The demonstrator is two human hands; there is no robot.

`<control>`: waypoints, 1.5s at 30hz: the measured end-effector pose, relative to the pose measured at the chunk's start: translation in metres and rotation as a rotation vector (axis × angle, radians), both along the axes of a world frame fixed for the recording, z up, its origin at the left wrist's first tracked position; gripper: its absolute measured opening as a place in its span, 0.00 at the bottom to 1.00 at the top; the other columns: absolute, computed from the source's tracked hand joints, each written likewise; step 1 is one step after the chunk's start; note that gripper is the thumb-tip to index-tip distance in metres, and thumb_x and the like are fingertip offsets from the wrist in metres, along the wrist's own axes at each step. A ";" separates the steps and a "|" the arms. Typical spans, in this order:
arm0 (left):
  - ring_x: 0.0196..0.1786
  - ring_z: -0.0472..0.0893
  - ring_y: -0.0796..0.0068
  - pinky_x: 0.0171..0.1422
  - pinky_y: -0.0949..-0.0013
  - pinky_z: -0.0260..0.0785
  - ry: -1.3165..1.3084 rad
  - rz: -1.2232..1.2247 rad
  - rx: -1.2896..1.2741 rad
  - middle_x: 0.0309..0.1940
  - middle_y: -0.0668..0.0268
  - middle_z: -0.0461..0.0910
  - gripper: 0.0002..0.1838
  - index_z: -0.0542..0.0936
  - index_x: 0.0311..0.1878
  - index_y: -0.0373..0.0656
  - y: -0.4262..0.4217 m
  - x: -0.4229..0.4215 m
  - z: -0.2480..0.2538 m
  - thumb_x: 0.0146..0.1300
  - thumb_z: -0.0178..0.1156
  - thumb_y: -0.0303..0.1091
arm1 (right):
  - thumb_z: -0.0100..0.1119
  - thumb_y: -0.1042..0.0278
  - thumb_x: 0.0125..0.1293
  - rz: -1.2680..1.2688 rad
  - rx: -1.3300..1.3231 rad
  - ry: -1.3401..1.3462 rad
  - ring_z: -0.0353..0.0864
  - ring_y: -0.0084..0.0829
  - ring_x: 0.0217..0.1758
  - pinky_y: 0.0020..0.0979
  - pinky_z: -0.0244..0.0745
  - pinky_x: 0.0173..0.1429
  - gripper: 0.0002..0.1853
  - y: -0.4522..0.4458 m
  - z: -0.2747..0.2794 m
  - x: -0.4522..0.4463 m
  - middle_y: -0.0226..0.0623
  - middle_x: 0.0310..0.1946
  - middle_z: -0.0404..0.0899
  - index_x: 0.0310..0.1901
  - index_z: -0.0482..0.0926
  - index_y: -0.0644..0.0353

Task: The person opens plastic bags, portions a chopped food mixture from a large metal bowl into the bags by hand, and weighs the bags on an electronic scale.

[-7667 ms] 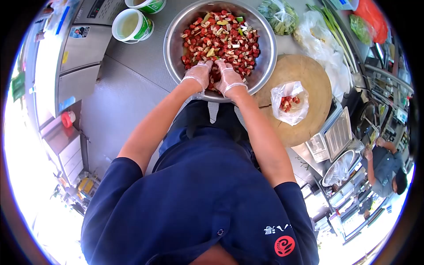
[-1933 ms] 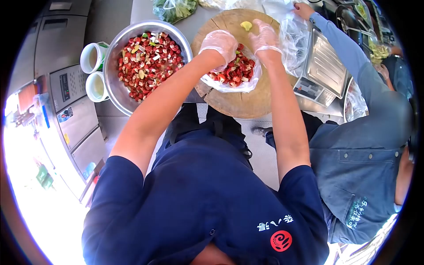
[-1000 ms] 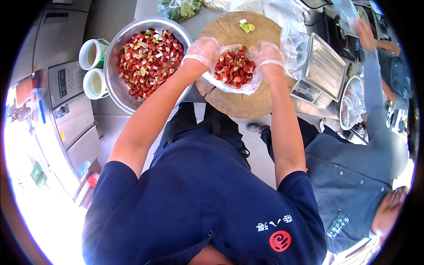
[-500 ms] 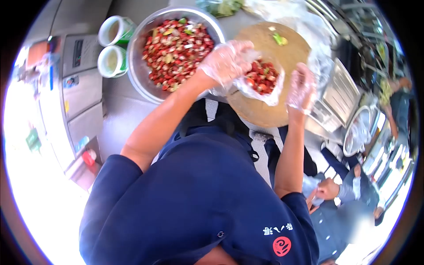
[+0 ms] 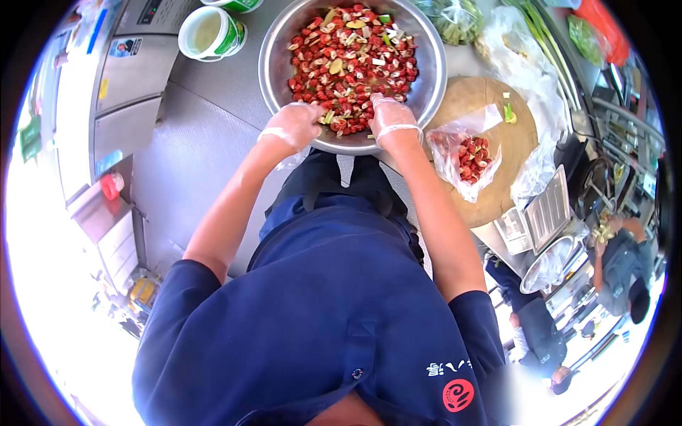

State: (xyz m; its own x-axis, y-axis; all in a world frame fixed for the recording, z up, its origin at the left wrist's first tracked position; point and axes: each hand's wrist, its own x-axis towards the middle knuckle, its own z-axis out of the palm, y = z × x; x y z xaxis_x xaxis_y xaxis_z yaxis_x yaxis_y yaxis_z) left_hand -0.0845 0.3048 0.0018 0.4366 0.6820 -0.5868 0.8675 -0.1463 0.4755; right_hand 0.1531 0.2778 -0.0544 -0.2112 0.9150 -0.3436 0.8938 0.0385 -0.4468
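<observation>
A large metal bowl [image 5: 269, 77] holds chopped red peppers [image 5: 355, 60] mixed with pale slices and green bits. My left hand [image 5: 295, 124], in a clear plastic glove, is at the bowl's near left rim, its fingers curled inward at the edge of the peppers. Inside the near right rim, my gloved right hand [image 5: 392, 117] has bent fingers touching the peppers. What either hand grips is hidden. To the right, an open clear plastic bag [image 5: 449, 153] with more chopped red peppers lies on a round wooden chopping board [image 5: 515, 145].
A white and green tub [image 5: 206, 35] stands left of the bowl on the metal counter [image 5: 206, 135]. Bagged greens [image 5: 458, 21] and a crumpled plastic bag [image 5: 515, 42] lie behind the board. A basket [image 5: 547, 266] and other people are at the right.
Both hands have moved left from the bag on the chopping board to the metal bowl. The bag stays on the board. My view has shifted, bringing the bowl to the middle.
</observation>
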 end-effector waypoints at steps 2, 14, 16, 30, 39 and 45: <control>0.50 0.82 0.44 0.58 0.48 0.72 0.003 -0.062 0.007 0.42 0.45 0.84 0.16 0.79 0.49 0.37 0.004 0.011 -0.019 0.59 0.60 0.32 | 0.61 0.72 0.61 0.036 0.021 0.045 0.85 0.53 0.47 0.49 0.80 0.52 0.14 0.000 -0.009 -0.013 0.54 0.41 0.84 0.48 0.76 0.64; 0.49 0.83 0.45 0.54 0.52 0.74 -0.158 0.224 0.000 0.41 0.46 0.83 0.16 0.78 0.50 0.39 0.009 0.024 -0.072 0.57 0.62 0.26 | 0.71 0.84 0.56 -0.372 -0.431 0.766 0.80 0.31 0.58 0.32 0.76 0.62 0.36 -0.004 -0.011 -0.053 0.39 0.59 0.78 0.66 0.67 0.65; 0.50 0.83 0.47 0.55 0.53 0.75 -0.199 0.239 0.061 0.42 0.47 0.83 0.17 0.79 0.50 0.40 0.013 0.024 -0.073 0.56 0.62 0.26 | 0.71 0.87 0.54 -0.411 -0.376 0.799 0.76 0.27 0.59 0.29 0.74 0.64 0.38 -0.004 -0.021 -0.052 0.38 0.60 0.76 0.68 0.67 0.65; 0.36 0.83 0.60 0.44 0.62 0.75 -0.654 0.009 0.098 0.34 0.54 0.81 0.08 0.78 0.41 0.40 0.016 0.150 0.080 0.58 0.61 0.23 | 0.74 0.79 0.55 -0.651 0.104 0.795 0.81 0.29 0.55 0.31 0.77 0.62 0.33 -0.047 0.131 0.058 0.40 0.53 0.80 0.63 0.70 0.64; 0.45 0.84 0.46 0.51 0.54 0.76 -0.358 -0.350 0.284 0.38 0.47 0.84 0.13 0.81 0.51 0.39 -0.006 0.256 0.070 0.64 0.60 0.27 | 0.69 0.79 0.57 -0.688 0.086 0.432 0.82 0.30 0.56 0.32 0.77 0.60 0.33 -0.108 0.121 0.171 0.45 0.54 0.81 0.65 0.70 0.66; 0.38 0.85 0.74 0.46 0.67 0.79 -0.391 0.012 0.120 0.46 0.60 0.88 0.12 0.83 0.53 0.44 0.028 0.274 0.120 0.66 0.62 0.27 | 0.69 0.68 0.61 -0.953 0.297 0.168 0.82 0.46 0.48 0.38 0.78 0.57 0.25 -0.157 0.115 0.209 0.53 0.50 0.81 0.59 0.77 0.65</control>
State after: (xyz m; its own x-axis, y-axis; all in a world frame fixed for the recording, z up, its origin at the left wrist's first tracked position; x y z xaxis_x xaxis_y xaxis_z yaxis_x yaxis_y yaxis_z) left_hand 0.1896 0.3324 0.1219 0.6030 0.7417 -0.2935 0.6263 -0.2123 0.7501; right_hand 0.3626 0.1213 0.0607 0.6274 0.7713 -0.1075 0.5367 -0.5283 -0.6580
